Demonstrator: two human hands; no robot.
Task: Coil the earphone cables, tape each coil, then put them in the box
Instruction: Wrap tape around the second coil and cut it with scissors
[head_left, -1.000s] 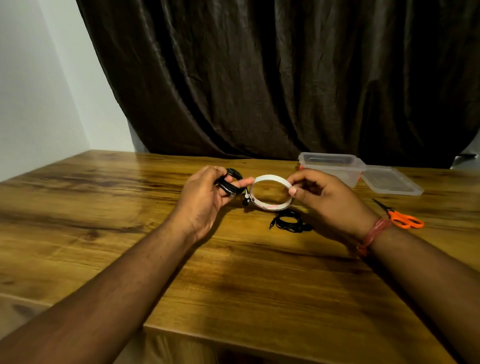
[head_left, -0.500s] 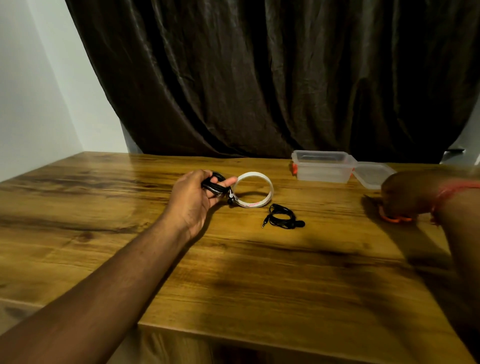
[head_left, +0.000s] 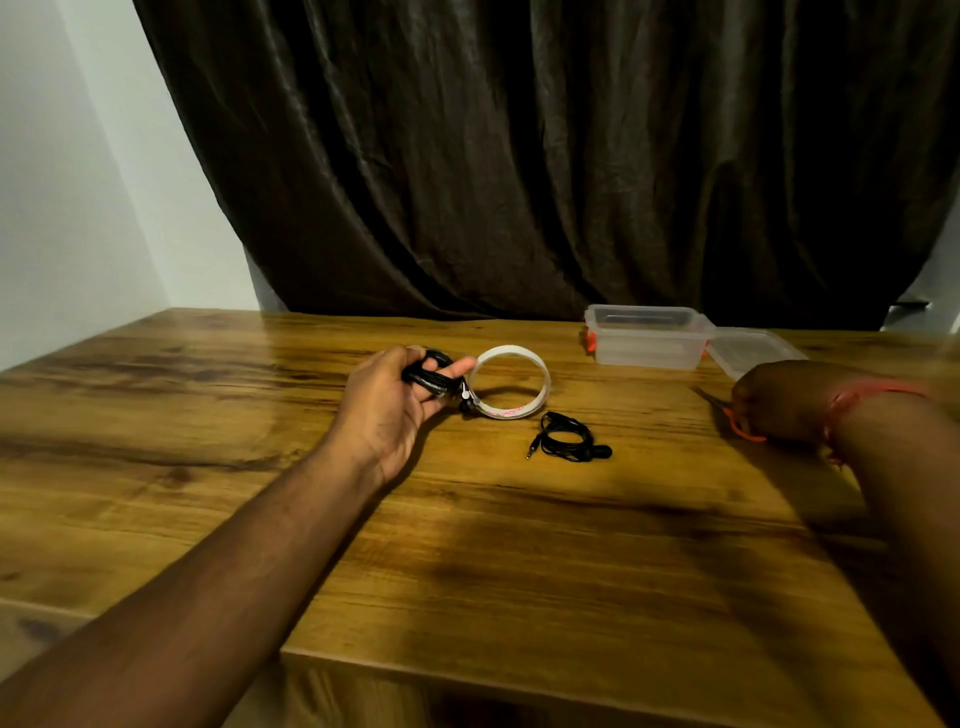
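Note:
My left hand (head_left: 387, 402) grips a coiled black earphone cable (head_left: 428, 374) above the table. A strip of tape joins that coil to the white tape roll (head_left: 511, 380), which stands on edge just right of my thumb. A second black coiled earphone (head_left: 566, 443) lies on the wood in front of the roll, its jack pointing left. My right hand (head_left: 782, 400) is at the right, closed over the orange-handled scissors (head_left: 737, 423), whose blades point left. The clear plastic box (head_left: 647, 335) sits open at the back right.
The box's clear lid (head_left: 750, 351) lies flat to its right, behind my right hand. The wooden table (head_left: 467, 545) has a front edge close to me and a dark curtain hangs behind it. A white wall is at the left.
My right hand let go of the tape roll and moved right to the scissors, closing on their handles. My left hand kept hold of the coil with the roll still attached.

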